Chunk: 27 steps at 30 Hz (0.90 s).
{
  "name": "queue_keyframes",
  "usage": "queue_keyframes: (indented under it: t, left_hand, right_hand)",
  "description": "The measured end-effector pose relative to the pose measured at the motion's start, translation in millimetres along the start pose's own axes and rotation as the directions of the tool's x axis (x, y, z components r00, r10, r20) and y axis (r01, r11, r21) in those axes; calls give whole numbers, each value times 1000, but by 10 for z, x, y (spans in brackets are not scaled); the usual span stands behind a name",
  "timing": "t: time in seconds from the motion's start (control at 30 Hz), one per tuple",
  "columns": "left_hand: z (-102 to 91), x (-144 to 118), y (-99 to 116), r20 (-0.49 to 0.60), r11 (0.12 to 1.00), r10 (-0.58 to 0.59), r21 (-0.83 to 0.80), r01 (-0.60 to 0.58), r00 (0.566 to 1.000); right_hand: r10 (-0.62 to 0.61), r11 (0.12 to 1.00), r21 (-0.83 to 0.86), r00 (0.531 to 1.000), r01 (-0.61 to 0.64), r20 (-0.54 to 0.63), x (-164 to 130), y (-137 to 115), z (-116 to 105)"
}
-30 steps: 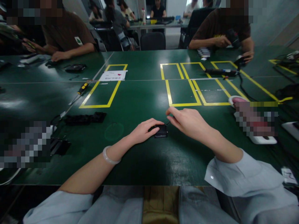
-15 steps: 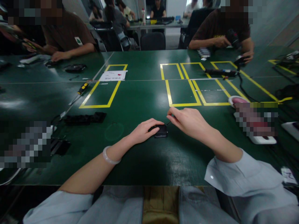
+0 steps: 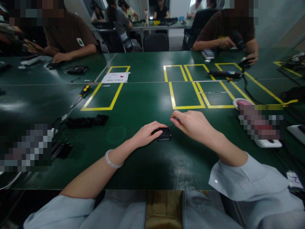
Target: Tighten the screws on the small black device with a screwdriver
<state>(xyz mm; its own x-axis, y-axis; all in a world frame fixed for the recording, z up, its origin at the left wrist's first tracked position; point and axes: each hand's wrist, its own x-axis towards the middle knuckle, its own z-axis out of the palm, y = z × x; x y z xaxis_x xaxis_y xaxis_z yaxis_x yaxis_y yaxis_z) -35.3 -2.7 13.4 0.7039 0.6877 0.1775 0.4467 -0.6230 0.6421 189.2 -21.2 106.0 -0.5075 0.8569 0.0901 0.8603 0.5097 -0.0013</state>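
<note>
One small black device (image 3: pixel 164 134), flat and boxy with rounded corners and a dull plastic look, lies on the green table (image 3: pixel 147 105) at about 6 o'clock from the yellow boxes, close to the near edge. The left hand (image 3: pixel 146 133) rests over its left side, fingers curled loosely and touching it; how firmly they press cannot be told. The right hand (image 3: pixel 193 124) sits at 2 o'clock from the device, thumb and forefinger pressed together on a thin dark wire or pin (image 3: pixel 172 126) that runs down to the device's top right corner; the piece is too slim to identify. One pale, smooth bangle (image 3: pixel 111 160) circles the left wrist.

The table top is glossy and shows glare patches. Yellow tape lines (image 3: pixel 184 86) mark out several rectangles; one more outline stands at 10 o'clock with one white sheet of paper (image 3: pixel 115 77) on its far end. One screwdriver (image 3: pixel 83 91) with a yellow and black handle lies beside that outline. One black ridged strip (image 3: pixel 87 121) lies at 9 o'clock from the hands. Two people in brown shirts sit across, at 11 and 1 o'clock, their hands (image 3: pixel 60 57) on the far table edge. Blurred blocks hide things at 8 and 3 o'clock; a pink and white object (image 3: pixel 241 102) is partly hidden by one.
</note>
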Motion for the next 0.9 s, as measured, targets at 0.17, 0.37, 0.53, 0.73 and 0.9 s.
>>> queue_keyframes:
  t: [0.17,0.37,0.53,0.73,0.9]
  left_hand:
    - [3,1,-1,-11,1000,10,2,-10,1000]
    - [7,2,-1,-9,1000,2,4,-2,1000]
    - [4,2,-1,-4,1000,6,-1,-6,1000]
    - [-1,0,1,-6,1000,1,-11,-1,1000]
    - [5,0,-4,-6,1000,-2,-9,2,1000]
  right_hand:
    - [-43,996,75,997,47,-62,-23,19,32]
    - [-39,995,89,998,44,-54,-31,4,9]
    - [-11,1000,9,1000,11,-11,-4,3,10]
    - [-42,995,90,997,49,-71,-15,6,14]
    - [-19,999,45,999,21,-27,-15,-2,-5]
